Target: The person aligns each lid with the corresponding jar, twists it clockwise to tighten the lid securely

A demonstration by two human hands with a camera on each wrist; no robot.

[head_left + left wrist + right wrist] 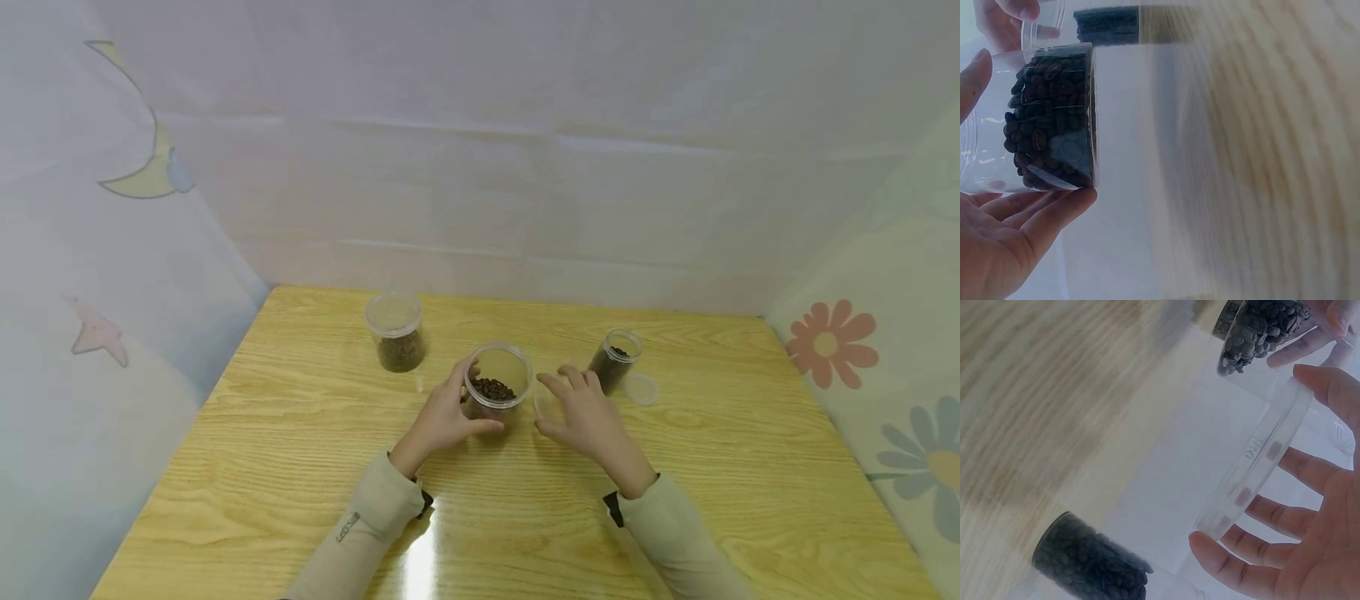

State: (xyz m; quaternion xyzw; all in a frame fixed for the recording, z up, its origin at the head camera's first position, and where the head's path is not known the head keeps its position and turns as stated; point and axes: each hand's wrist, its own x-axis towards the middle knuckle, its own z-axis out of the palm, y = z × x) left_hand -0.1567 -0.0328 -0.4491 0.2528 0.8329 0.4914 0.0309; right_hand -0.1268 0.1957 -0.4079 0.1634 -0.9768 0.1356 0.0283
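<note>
My left hand [444, 417] grips a clear round jar [497, 403], thumb on one side and fingers round the other. Dark coffee beans [1054, 119] fill its lower part, and its mouth is uncovered. In the left wrist view the jar's base stands off the wooden tabletop. To its right, my right hand [590, 417] holds a clear round lid [1254, 459] on edge by its rim, between thumb and fingertips. The lid is faint in the head view, beside the jar but apart from it.
A narrower open jar [609, 367] of dark seed-like pieces stands behind my right hand, with a small clear lid [642, 389] lying beside it. At the back left is a wide lidded jar [395, 333] with brown contents. Patterned cloth [487, 208] hangs behind the wooden table [300, 467].
</note>
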